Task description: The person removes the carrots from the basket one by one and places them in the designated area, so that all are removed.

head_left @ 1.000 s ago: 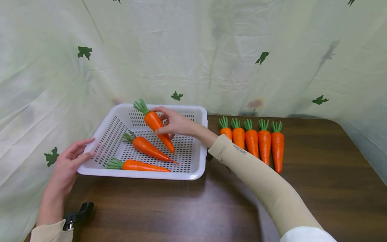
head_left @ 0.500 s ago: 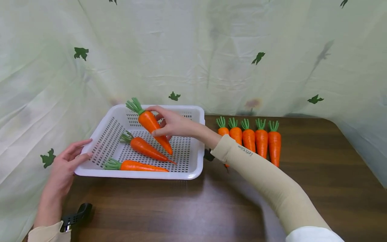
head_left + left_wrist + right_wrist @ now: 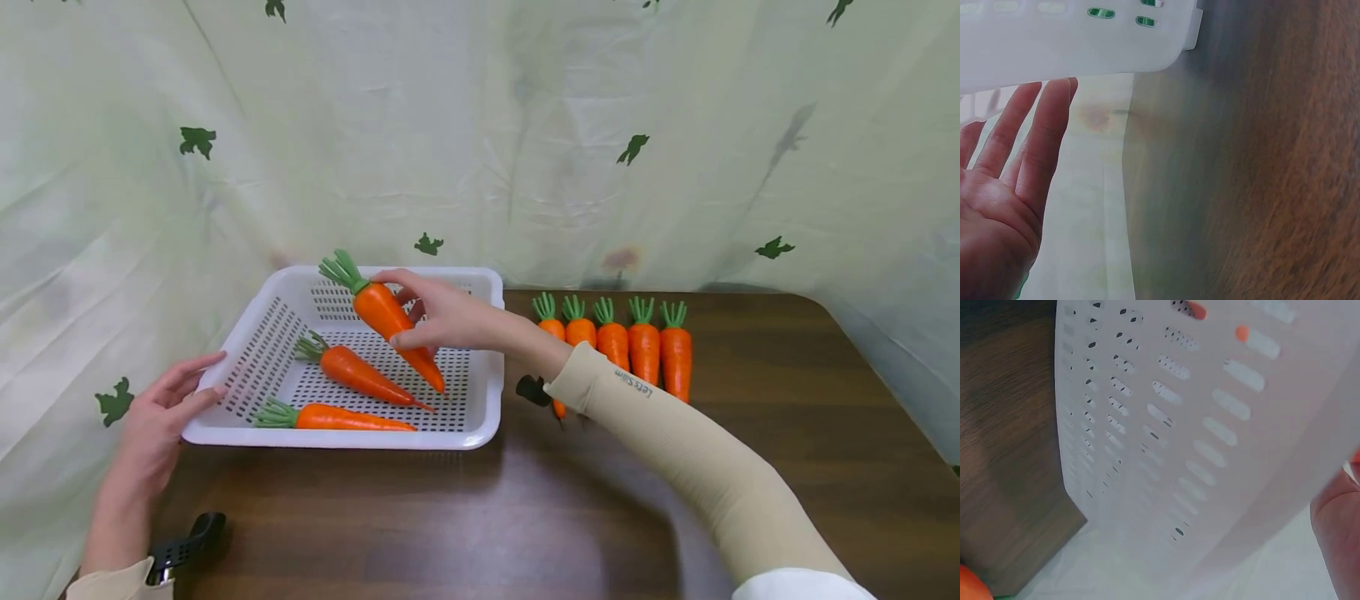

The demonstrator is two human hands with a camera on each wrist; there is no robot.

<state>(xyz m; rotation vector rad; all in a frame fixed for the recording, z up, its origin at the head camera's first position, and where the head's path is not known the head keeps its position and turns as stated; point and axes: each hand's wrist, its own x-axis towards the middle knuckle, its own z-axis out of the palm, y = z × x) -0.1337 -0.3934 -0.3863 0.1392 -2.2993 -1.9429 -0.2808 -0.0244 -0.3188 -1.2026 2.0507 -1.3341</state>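
Note:
In the head view, my right hand pinches an orange carrot with green tops between thumb and fingers. It is held slanting over a white perforated plastic basket, tip toward the lower right. Two more carrots lie inside: one aslant in the middle, another along the front wall. My left hand touches the basket's left rim. The left wrist view shows its fingers extended, fingertips at the basket's edge. From the right wrist, the basket wall hides most of the hand.
Several carrots lie side by side on the brown wooden table, right of the basket; my right forearm crosses in front of them. A pale curtain with leaf shapes hangs behind and at both sides.
The held carrot has shifted slightly right relative to the basket over the last half second. My left hand stays at the rim. The head view has shifted a little.

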